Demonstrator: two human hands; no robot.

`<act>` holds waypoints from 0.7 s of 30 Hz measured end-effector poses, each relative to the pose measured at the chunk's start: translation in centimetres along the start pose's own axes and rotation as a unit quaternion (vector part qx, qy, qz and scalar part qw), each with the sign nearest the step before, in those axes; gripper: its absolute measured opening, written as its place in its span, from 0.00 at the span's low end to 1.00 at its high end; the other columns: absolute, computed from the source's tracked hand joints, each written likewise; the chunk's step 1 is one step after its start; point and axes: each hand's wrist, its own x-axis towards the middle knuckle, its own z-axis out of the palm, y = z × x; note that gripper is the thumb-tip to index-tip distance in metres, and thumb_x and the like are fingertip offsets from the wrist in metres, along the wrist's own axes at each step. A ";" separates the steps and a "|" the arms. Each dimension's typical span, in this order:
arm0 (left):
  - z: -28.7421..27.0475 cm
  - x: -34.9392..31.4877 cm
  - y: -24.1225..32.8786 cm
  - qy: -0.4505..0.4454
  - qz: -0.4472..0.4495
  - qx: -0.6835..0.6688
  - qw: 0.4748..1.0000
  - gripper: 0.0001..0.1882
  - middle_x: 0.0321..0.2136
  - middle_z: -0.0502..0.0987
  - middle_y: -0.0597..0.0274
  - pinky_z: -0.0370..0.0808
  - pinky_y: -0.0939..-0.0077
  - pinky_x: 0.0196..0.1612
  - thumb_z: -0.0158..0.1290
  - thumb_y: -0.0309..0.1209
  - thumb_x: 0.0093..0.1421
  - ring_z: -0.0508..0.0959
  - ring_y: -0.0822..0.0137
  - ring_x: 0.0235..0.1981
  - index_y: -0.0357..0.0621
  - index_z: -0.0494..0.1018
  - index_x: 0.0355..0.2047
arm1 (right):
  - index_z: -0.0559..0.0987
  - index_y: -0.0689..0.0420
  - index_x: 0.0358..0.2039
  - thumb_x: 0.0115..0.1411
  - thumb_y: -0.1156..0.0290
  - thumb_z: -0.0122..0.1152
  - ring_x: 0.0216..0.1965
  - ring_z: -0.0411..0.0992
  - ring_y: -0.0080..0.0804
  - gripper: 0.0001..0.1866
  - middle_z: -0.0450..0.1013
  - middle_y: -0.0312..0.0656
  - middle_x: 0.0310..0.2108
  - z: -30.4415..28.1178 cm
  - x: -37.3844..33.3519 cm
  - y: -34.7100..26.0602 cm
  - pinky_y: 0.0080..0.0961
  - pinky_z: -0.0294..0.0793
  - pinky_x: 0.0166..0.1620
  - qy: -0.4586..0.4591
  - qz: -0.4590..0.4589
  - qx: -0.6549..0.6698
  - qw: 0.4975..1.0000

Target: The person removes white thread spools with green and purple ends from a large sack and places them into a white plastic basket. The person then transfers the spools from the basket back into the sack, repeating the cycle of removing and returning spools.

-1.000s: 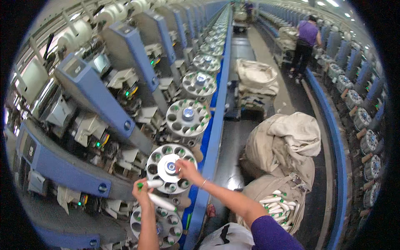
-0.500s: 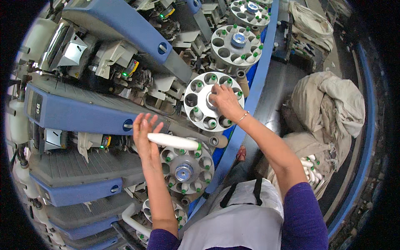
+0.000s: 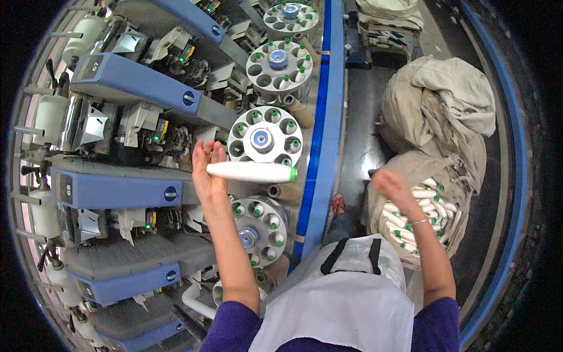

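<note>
Your left hand [image 3: 210,179] grips the plain end of a white, green-tipped bobbin [image 3: 249,172], which partly blocks the near edge of a round magazine [image 3: 277,129]. Blue machine units [image 3: 138,192] crowd your left; a blue rail [image 3: 335,117] edges the dark floor [image 3: 359,138]. Green-tipped bobbins stand in the magazine's pockets. Your blurred right hand [image 3: 394,189], its grasp impossible to tell, hovers at a cloth sack [image 3: 413,165] heaped with more.

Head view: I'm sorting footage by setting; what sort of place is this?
Likely a textile mill's yarn-winding floor: repeated blue machine housings, round holders and a sack of white bobbins.
</note>
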 end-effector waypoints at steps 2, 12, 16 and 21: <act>2.3 -0.4 -2.0 -0.029 -0.018 -0.003 0.999 0.14 0.39 0.74 0.54 0.80 0.65 0.44 0.54 0.31 0.60 0.77 0.58 0.40 0.43 0.68 0.45 | 0.71 0.53 0.28 0.65 0.61 0.51 0.23 0.56 0.13 0.12 0.62 0.26 0.25 -3.6 -2.8 -0.1 0.10 0.53 0.25 0.069 -0.045 0.050 0.995; 16.9 2.2 -9.8 -0.161 0.458 0.342 0.804 0.06 0.32 0.76 0.59 0.75 0.77 0.37 0.47 0.23 0.64 0.76 0.72 0.28 0.35 0.71 0.40 | 0.68 0.54 0.28 0.62 0.63 0.56 0.37 0.72 0.30 0.12 0.71 0.39 0.33 -3.9 1.4 -4.1 0.27 0.75 0.42 -0.037 -0.278 0.433 0.857; 18.6 11.9 -10.8 -0.154 0.419 0.350 0.823 0.06 0.31 0.76 0.60 0.73 0.77 0.34 0.45 0.25 0.65 0.76 0.72 0.26 0.37 0.70 0.40 | 0.71 0.55 0.28 0.65 0.59 0.52 0.36 0.70 0.24 0.14 0.70 0.36 0.34 -3.3 7.3 -6.2 0.24 0.73 0.41 -0.004 -0.167 0.362 0.917; 16.5 23.6 -14.2 -0.084 0.383 0.354 0.849 0.06 0.28 0.76 0.60 0.70 0.79 0.28 0.46 0.24 0.64 0.75 0.75 0.23 0.37 0.71 0.38 | 0.72 0.54 0.28 0.67 0.64 0.49 0.33 0.65 0.18 0.12 0.68 0.32 0.33 -5.9 18.6 -10.1 0.17 0.66 0.39 0.104 -0.136 0.211 0.962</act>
